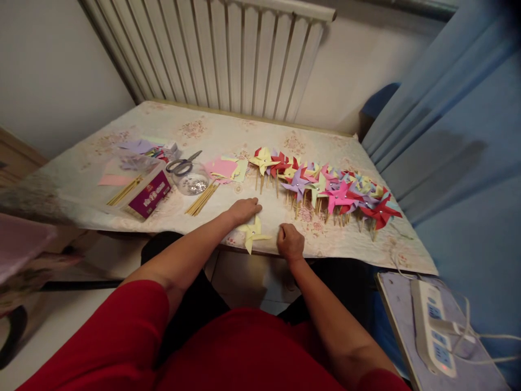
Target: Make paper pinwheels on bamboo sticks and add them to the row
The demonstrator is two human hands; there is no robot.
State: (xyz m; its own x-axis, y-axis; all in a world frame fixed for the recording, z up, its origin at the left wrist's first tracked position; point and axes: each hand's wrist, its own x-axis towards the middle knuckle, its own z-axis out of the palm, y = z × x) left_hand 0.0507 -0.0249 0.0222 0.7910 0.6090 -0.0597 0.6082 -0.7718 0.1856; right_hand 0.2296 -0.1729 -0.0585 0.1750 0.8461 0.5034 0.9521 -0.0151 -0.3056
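A yellow paper pinwheel (253, 233) lies flat near the front edge of the cloth-covered table (122, 136). My left hand (243, 209) rests palm down on the cloth just above and left of it, fingers together. My right hand (290, 241) sits to the pinwheel's right with its fingers curled; whether it pinches anything is hidden. A long row of finished pinwheels on sticks (325, 187) in yellow, red, purple, pink and green lies behind my hands.
Wooden sticks (201, 200) lie left of my hands, beside a clear round dish (191, 183), scissors (183, 164), pink and yellow paper squares (228, 168) and a purple box (148, 196). A radiator (228, 54) stands behind. A power strip (431, 326) lies at lower right.
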